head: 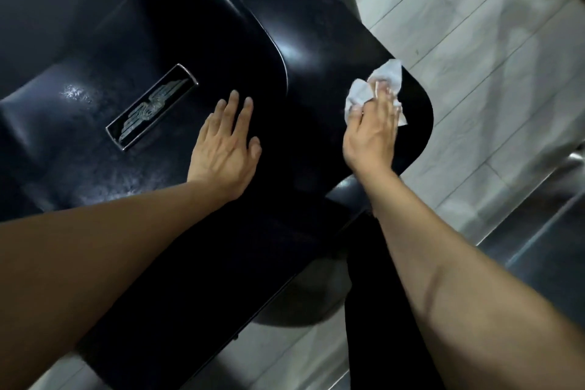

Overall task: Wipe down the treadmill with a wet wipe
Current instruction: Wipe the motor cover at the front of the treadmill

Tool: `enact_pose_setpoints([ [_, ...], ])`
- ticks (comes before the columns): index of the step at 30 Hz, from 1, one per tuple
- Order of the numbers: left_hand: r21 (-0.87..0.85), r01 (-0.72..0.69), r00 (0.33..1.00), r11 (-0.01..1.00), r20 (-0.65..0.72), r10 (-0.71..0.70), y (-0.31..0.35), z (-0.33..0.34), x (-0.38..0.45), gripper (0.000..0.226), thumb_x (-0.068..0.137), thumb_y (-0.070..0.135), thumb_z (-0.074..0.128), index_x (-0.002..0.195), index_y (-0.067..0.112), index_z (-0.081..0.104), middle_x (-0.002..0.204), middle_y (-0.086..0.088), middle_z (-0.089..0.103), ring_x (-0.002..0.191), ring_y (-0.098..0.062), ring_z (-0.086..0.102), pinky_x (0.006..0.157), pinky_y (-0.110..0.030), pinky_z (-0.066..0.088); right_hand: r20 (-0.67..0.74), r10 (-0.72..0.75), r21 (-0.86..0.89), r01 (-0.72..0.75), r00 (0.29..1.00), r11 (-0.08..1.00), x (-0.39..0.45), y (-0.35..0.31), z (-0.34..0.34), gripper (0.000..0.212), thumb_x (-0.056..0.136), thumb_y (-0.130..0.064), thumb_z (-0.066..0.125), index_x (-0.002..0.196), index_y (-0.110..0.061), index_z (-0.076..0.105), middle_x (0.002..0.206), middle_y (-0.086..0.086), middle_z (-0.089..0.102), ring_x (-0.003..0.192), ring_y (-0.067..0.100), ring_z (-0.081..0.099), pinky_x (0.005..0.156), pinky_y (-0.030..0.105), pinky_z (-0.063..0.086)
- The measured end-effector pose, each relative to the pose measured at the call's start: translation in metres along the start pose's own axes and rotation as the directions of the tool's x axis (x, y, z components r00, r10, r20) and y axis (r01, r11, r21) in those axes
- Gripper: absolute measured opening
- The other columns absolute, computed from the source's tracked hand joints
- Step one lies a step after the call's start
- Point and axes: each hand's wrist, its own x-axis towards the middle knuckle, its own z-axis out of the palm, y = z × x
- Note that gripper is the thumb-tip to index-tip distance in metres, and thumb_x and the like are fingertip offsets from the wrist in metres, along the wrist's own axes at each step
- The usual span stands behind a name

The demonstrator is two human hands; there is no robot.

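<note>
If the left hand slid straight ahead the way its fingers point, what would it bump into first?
Probably nothing soon. The left hand lies flat on the black treadmill cover, fingers aimed up-right. The winged badge sits off to its left, the wet wipe to its right; ahead is bare cover.

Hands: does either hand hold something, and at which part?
The right hand presses a crumpled white wet wipe onto the treadmill's black cover, fingers over its middle. The left hand lies flat, holding nothing.

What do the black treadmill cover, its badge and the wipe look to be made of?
Treadmill cover: likely moulded plastic, glossy; it shows soft highlights. Badge: metal-looking silvery rim and winged emblem, possibly plated plastic. Wet wipe: thin white nonwoven or paper, crumpled.
</note>
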Motion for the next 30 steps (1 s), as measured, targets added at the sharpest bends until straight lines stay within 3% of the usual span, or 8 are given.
enact_pose_setpoints([
  [3, -0.039, 0.010, 1.000, 0.999, -0.023, -0.011, -0.008, 0.001, 0.015, 0.063, 0.108, 0.038, 0.027, 0.165, 0.018, 0.010, 0.172, -0.009, 0.003, 0.158, -0.028, 0.004, 0.129, -0.045, 0.009, 0.100, -0.270, -0.067, 0.277, 0.958, 0.958, -0.002, -0.033, 0.010, 0.061, 0.103, -0.031, 0.026, 0.148, 0.006, 0.040, 0.160, 0.023, 0.032, 0.149, 0.041, 0.027, 0.124, 0.052, 0.014],
  [5, -0.045, 0.007, 0.999, 0.999, -0.054, -0.010, -0.013, -0.001, 0.025, 0.064, 0.106, 0.040, 0.025, 0.164, 0.017, 0.013, 0.172, -0.011, 0.007, 0.158, -0.030, 0.008, 0.128, -0.046, 0.011, 0.130, -0.541, 0.010, 0.545, 0.831, 0.838, -0.014, -0.049, 0.019, 0.056, 0.100, -0.022, 0.039, 0.151, 0.002, 0.039, 0.158, 0.019, 0.037, 0.149, 0.036, 0.032, 0.124, 0.053, 0.017],
  [8, -0.041, 0.047, 0.997, 0.998, -0.061, -0.050, -0.021, -0.003, 0.043, 0.062, 0.107, 0.038, 0.026, 0.164, 0.016, 0.012, 0.172, -0.011, 0.007, 0.158, -0.029, 0.007, 0.129, -0.043, 0.008, 0.194, -0.672, 0.060, 0.675, 0.715, 0.735, 0.010, -0.045, 0.014, 0.054, 0.100, -0.019, 0.044, 0.152, -0.003, 0.040, 0.159, 0.013, 0.038, 0.150, 0.028, 0.032, 0.125, 0.044, 0.018],
  [14, -0.067, 0.176, 0.977, 0.982, -0.113, -0.182, -0.034, -0.009, 0.094, 0.064, 0.108, 0.037, 0.030, 0.165, 0.017, 0.008, 0.172, -0.012, 0.002, 0.158, -0.031, 0.005, 0.129, -0.043, 0.007, 0.211, -0.089, -0.109, 0.114, 0.973, 0.987, 0.097, -0.015, -0.001, 0.052, 0.108, -0.031, 0.030, 0.131, 0.009, 0.055, 0.159, 0.021, 0.033, 0.149, 0.035, 0.028, 0.124, 0.045, 0.013],
  [17, -0.107, 0.255, 0.958, 0.961, -0.108, -0.266, -0.044, -0.008, 0.115, 0.065, 0.108, 0.040, 0.030, 0.164, 0.019, 0.006, 0.172, -0.012, 0.001, 0.158, -0.031, 0.004, 0.129, -0.044, 0.006, 0.276, -0.267, -0.043, 0.289, 0.923, 0.956, 0.097, -0.041, 0.007, 0.056, 0.103, -0.034, 0.030, 0.131, 0.008, 0.055, 0.158, 0.023, 0.035, 0.147, 0.037, 0.031, 0.124, 0.044, 0.014],
  [21, -0.101, 0.257, 0.953, 0.961, -0.139, -0.270, -0.048, -0.001, 0.120, 0.067, 0.106, 0.042, 0.028, 0.165, 0.019, 0.007, 0.172, -0.012, 0.004, 0.158, -0.030, 0.002, 0.129, -0.043, 0.001, 0.350, -0.603, 0.102, 0.610, 0.717, 0.785, 0.082, -0.077, 0.021, 0.057, 0.103, -0.032, 0.034, 0.153, -0.006, 0.039, 0.161, 0.010, 0.034, 0.151, 0.024, 0.027, 0.127, 0.041, 0.011],
  [28, -0.130, 0.267, 0.949, 0.955, -0.136, -0.284, -0.052, 0.003, 0.118, 0.068, 0.103, 0.048, 0.023, 0.165, 0.025, 0.005, 0.172, -0.006, 0.001, 0.159, -0.025, -0.001, 0.129, -0.042, 0.001, 0.391, -0.187, -0.084, 0.237, 0.901, 0.968, 0.173, -0.076, 0.029, 0.046, 0.110, -0.027, 0.030, 0.140, 0.004, 0.047, 0.166, 0.015, 0.020, 0.154, 0.030, 0.016, 0.126, 0.040, 0.007],
  [30, -0.140, 0.267, 0.947, 0.954, -0.145, -0.286, -0.053, 0.004, 0.119, 0.071, 0.100, 0.053, 0.019, 0.165, 0.026, 0.007, 0.172, -0.005, 0.003, 0.159, -0.025, 0.001, 0.129, -0.043, 0.002, 0.403, -0.248, -0.060, 0.296, 0.881, 0.953, 0.174, -0.090, 0.035, 0.045, 0.109, -0.026, 0.032, 0.141, 0.002, 0.047, 0.166, 0.014, 0.022, 0.154, 0.030, 0.017, 0.125, 0.039, 0.010],
])
